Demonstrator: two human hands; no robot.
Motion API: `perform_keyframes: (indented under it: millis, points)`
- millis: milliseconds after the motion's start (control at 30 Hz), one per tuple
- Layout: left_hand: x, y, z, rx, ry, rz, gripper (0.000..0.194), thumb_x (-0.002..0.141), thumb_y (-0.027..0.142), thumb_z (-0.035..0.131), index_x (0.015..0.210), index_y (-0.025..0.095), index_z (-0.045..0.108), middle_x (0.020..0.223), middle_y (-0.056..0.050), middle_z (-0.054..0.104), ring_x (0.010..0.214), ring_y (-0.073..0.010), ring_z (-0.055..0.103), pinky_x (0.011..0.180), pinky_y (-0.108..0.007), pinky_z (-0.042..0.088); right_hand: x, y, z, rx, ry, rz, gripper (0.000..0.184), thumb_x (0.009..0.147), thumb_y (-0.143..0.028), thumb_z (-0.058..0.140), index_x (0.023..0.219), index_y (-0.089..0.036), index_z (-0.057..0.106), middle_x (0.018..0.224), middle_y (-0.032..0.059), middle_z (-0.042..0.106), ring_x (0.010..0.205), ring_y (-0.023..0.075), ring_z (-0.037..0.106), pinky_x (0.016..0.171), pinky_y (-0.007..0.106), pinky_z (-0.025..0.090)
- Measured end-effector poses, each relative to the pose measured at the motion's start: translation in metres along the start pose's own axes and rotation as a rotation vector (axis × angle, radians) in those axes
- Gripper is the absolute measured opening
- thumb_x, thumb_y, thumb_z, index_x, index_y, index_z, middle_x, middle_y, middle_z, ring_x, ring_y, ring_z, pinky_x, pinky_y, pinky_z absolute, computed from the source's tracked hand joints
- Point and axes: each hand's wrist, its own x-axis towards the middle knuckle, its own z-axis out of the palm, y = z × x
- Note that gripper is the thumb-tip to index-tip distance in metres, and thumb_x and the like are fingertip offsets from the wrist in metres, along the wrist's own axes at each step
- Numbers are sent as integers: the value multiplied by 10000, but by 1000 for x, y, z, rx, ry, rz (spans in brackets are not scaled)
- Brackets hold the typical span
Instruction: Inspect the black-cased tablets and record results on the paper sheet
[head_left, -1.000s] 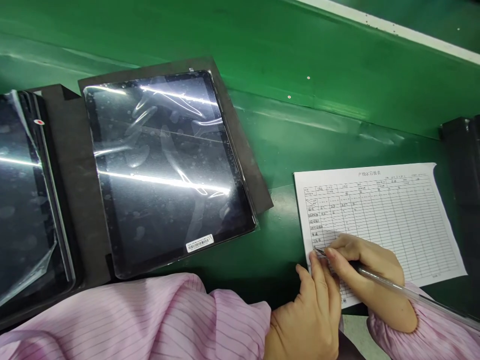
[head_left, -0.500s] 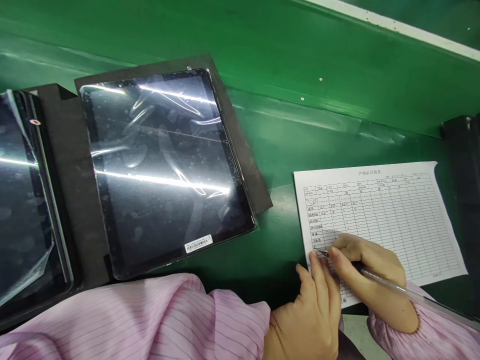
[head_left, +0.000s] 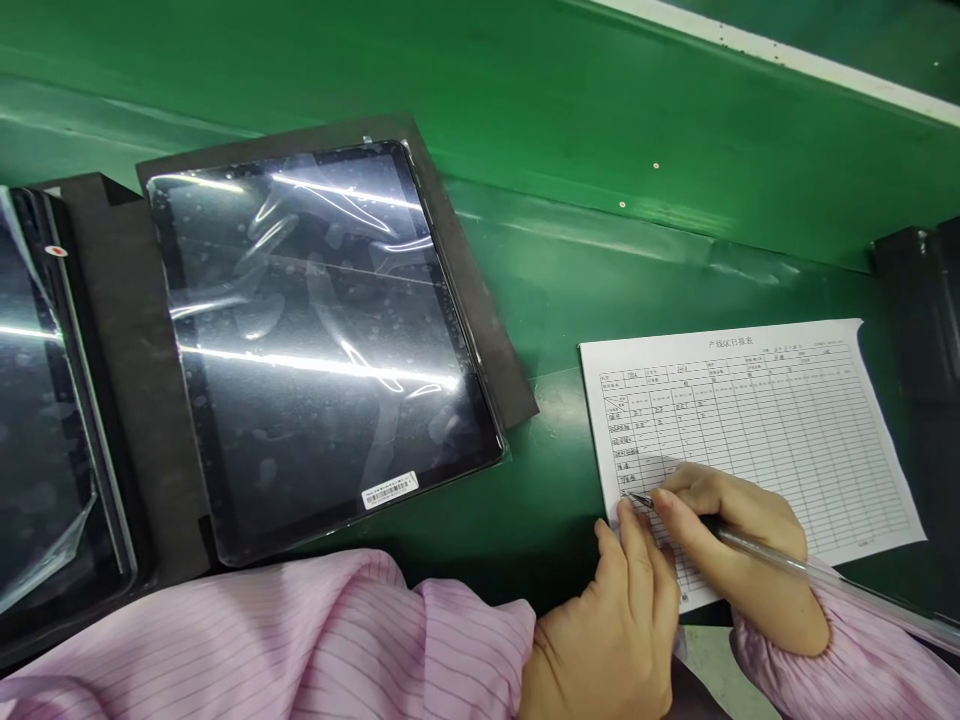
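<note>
The right hand (head_left: 739,530) pinches the pen (head_left: 787,566) near its tip, at the left edge of the sheet (head_left: 787,440); the left hand's (head_left: 611,630) extended, empty fingers touch there.

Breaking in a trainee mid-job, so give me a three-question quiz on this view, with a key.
1. Which grip holds the pen: A left, B right, C neither?
2. True or false: the white label lies near the screen's top edge.
3. Fill in: the fingertips of the left grip rest on the ____.

Key:
1. B, the right grip.
2. False; the label is near the screen's lower edge.
3. form.
</note>
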Motion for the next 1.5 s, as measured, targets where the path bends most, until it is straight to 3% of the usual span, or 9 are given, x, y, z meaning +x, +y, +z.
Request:
perform_keyframes:
  millis: [667,1000,1500]
  points:
    - [1,-1,-1,8,-6,12,438,869,221,305,1179,46,562,1132,-175,609,1023,-287,583,845,-433,353,0,2,0,27,-32,-29,247,861,-78,547,672,-212,463,601,-38,546,484,104,536,451,219,444]
    - [-2,0,1,6,-29,22,439,870,211,285,1143,24,572,1085,-189,632,913,-245,620,832,-406,352,2,0,-2,14,-33,-17,257,864,-87,541,650,-202,457,606,-42,552,486,90,538,449,200,446]
    - [-1,0,1,-12,-2,16,434,861,216,311,1155,25,566,1099,-194,620,963,-274,601,843,-429,339,-1,2,0,-9,-22,-19,257,869,-91,541,666,-213,441,599,-43,538,481,95,531,432,208,432]
